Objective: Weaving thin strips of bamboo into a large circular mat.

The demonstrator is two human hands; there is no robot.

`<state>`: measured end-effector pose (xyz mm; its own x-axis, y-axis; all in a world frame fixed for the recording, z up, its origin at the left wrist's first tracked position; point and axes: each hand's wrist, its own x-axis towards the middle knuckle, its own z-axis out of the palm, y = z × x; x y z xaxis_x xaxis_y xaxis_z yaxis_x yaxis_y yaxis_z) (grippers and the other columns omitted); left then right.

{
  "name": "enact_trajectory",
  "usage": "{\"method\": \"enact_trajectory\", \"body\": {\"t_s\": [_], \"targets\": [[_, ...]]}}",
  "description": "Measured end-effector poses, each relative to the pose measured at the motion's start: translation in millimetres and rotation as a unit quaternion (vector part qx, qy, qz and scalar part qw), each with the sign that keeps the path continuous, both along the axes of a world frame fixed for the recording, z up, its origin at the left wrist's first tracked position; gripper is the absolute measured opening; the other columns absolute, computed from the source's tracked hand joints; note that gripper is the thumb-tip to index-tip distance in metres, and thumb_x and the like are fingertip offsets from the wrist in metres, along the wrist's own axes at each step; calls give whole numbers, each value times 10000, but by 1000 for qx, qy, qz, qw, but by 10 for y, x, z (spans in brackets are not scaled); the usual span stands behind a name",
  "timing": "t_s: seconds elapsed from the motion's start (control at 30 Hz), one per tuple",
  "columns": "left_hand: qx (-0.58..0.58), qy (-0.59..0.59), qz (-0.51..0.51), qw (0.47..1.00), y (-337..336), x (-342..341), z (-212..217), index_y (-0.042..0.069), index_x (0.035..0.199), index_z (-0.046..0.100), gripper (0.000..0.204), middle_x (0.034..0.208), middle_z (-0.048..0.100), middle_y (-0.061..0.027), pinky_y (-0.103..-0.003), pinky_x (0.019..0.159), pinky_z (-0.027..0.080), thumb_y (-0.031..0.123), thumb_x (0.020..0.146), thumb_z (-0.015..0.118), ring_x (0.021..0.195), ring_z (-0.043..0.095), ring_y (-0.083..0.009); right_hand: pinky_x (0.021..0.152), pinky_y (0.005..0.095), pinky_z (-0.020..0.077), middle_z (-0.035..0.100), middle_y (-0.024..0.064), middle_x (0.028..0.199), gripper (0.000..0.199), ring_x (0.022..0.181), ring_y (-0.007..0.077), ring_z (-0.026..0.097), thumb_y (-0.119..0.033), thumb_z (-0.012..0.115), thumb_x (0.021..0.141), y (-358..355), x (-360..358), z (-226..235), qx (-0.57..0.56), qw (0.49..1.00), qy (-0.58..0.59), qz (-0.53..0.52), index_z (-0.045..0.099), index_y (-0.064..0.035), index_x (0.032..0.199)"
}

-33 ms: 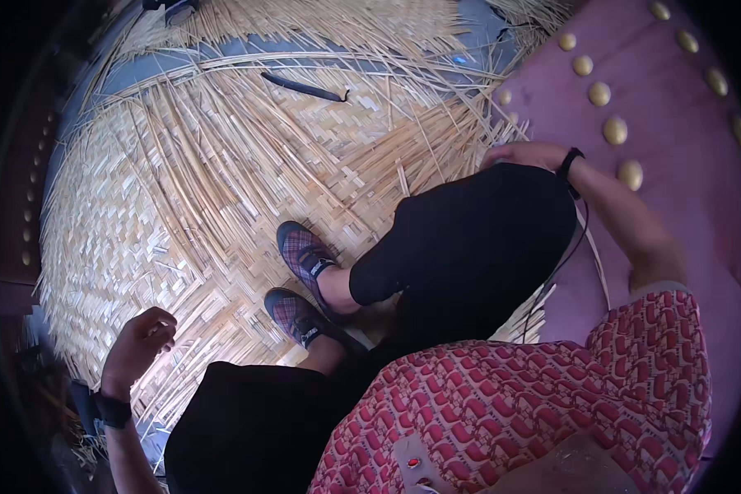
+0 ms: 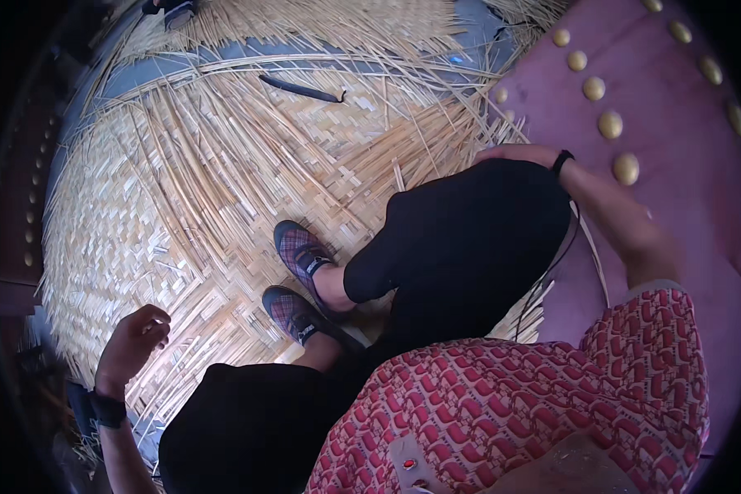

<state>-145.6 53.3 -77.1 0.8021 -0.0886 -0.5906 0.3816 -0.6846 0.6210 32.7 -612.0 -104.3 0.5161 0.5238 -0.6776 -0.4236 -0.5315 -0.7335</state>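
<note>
A woven mat [image 2: 107, 222] of pale flat strips lies spread under my feet. Just above its near left part is my left hand [image 2: 133, 350], its fingers curled in toward the thumb; whatever they may hold is too small or hidden to make out. Long loose strips [image 2: 193, 165] fan out across the mat. My right hand [image 2: 523, 153] reaches down past my right knee, close to the strip ends at the mat's right edge. The knee covers its fingers. A dark, slightly curved tool [image 2: 300, 88] lies on the far part of the mat.
To the right stands a reddish-purple panel [image 2: 667, 222] with rows of round gold studs. Another dark studded surface [image 2: 20, 198] is at the far left. More woven matting [image 2: 305, 20] lies beyond, with grey floor [image 2: 263, 49] between. My checked shoes [image 2: 300, 251] rest on the mat.
The whole view has shifted very slightly. Both hands keep the same poses, and the dark tool lies in the same spot on the mat.
</note>
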Motion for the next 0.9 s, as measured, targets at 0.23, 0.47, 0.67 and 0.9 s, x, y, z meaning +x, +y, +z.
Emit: {"method": "enact_trajectory", "body": {"t_s": [0.23, 0.47, 0.67, 0.9], "targets": [[226, -147, -131, 954, -55, -496, 501, 3, 1060, 618, 220, 776, 643, -119, -316, 694, 493, 133, 883, 637, 755, 630, -172, 950, 311, 474, 651, 77, 1178, 317, 1093, 171, 607, -136, 560, 960, 972, -1044, 61, 173, 961, -216, 22, 580, -55, 1267], [70, -21, -19, 997, 217, -837, 234, -13, 1120, 619, 292, 811, 658, -65, -278, 699, 487, 153, 882, 645, 750, 618, -129, 948, 311, 474, 652, 77, 1171, 317, 1087, 171, 606, -147, 554, 967, 1223, -1320, -151, 211, 944, -255, -6, 578, -52, 1268], [-175, -105, 60, 977, -533, -824, 518, 6, 1183, 596, 300, 921, 661, -41, -252, 800, 472, 168, 933, 631, 884, 614, -115, 947, 312, 474, 653, 77, 1164, 317, 1083, 171, 606, -156, 548, 972, 1411, -1461, -312, 201, 941, -273, -8, 576, -48, 1268], [-306, -88, 43, 947, -1613, 144, 79, -4, 1240, 572, 564, 1080, 645, -102, -317, 890, 477, 490, 971, 544, 1045, 605, -183, 945, 313, 474, 654, 77, 1157, 317, 1077, 171, 606, -168, 542, 979, 1310, -1601, -172, 168, 939, -297, -49, 573, -44, 1269]]}}
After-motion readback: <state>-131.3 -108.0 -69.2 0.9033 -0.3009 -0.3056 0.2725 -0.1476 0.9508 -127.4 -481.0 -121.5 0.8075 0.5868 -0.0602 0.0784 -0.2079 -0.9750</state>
